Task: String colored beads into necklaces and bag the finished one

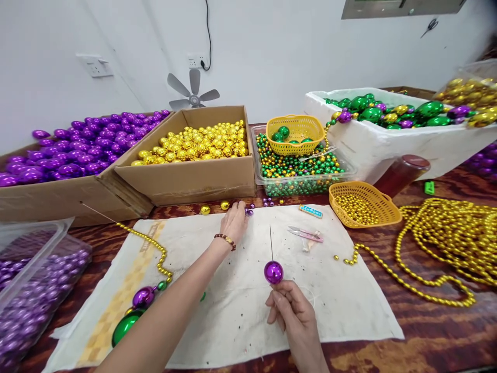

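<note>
My right hand (293,311) pinches just below a shiny purple ball bead (274,272), at the lower end of a long needle (271,241). The needle passes up through the bead and its tip points away from me. My left hand (235,223), with a beaded bracelet at the wrist, reaches to the cloth's far edge. Its fingers are curled down beside small purple beads (250,211); the fingertips are partly hidden. Left of my forearm lies a strung strand (161,254) of small gold beads, ending in larger purple and green balls (128,326).
Cardboard boxes of purple (104,145) and gold balls (194,145) stand behind. A clear tray (306,178) holds mixed beads. Pink snips (306,234) lie on the white cloth (233,311). To the right are a yellow basket (390,216), gold bead strands (458,238) and a foam box (407,137).
</note>
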Motion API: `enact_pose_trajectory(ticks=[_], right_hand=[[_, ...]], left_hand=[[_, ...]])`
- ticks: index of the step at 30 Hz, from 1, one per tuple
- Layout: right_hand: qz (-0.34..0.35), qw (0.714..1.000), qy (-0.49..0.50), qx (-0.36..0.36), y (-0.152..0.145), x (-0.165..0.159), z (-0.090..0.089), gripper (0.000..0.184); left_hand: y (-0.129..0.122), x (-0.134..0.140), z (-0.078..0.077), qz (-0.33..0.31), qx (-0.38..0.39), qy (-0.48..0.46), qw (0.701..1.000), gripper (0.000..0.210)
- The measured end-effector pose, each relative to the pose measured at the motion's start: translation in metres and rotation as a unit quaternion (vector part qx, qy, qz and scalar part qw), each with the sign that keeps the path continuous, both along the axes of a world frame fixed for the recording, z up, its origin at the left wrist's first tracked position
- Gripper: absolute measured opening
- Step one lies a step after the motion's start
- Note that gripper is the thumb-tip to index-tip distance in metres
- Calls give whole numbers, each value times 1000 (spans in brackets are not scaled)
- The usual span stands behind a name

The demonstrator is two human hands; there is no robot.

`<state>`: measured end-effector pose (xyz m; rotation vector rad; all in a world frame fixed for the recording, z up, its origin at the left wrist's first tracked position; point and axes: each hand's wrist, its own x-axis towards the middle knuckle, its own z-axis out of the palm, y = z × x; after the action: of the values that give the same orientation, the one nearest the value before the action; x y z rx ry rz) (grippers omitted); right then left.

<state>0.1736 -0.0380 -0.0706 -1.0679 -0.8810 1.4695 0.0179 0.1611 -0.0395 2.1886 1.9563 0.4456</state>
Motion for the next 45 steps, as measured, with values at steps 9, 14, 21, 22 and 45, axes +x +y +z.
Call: enact_pose_trajectory(ticks=[9, 14, 21, 22, 45], right_hand=[[-45, 999, -19, -1, 6, -1, -2, 23], [-71, 997, 7, 17, 4, -3, -1, 20], [-59, 998, 20, 30, 15, -3, 2, 18], [-60, 998, 18, 25, 16, -3, 1, 18], [18, 999, -46, -2, 0, -3, 7, 21]], left_hand=[[11, -8, -11, 0, 16, 35, 999, 21], [13, -12, -16, -15, 30, 37, 999, 21], [15, -14, -21, -35, 41, 26, 998, 21], [15, -14, -21, -37, 42, 22, 998, 21], [-156, 46, 20, 71, -160, -694, 698, 28]])
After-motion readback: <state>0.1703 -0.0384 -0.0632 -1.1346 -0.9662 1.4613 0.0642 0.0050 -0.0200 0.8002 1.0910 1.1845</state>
